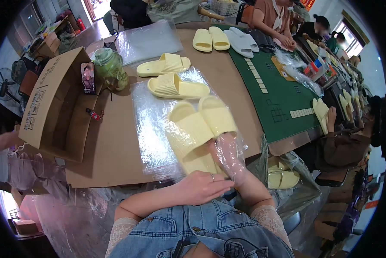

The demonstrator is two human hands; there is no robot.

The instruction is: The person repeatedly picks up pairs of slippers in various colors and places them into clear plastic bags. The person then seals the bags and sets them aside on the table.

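Note:
A pair of pale yellow slippers lies in front of me, at least partly inside a clear plastic bag. My right hand reaches into that bag. Its fingers go into the opening of the right slipper and are partly hidden there. With a ring on one finger, my left hand lies across the slippers' near end. Its fingertips press together at the bag's mouth, beside my right wrist. Under the slippers is a stack of clear bags. Two loose yellow slippers rest just beyond.
On the left stand an open cardboard box, a phone and a green jar. More bags and slippers lie at the back. A green mat covers the right side, where people work. A bag of slippers hangs below.

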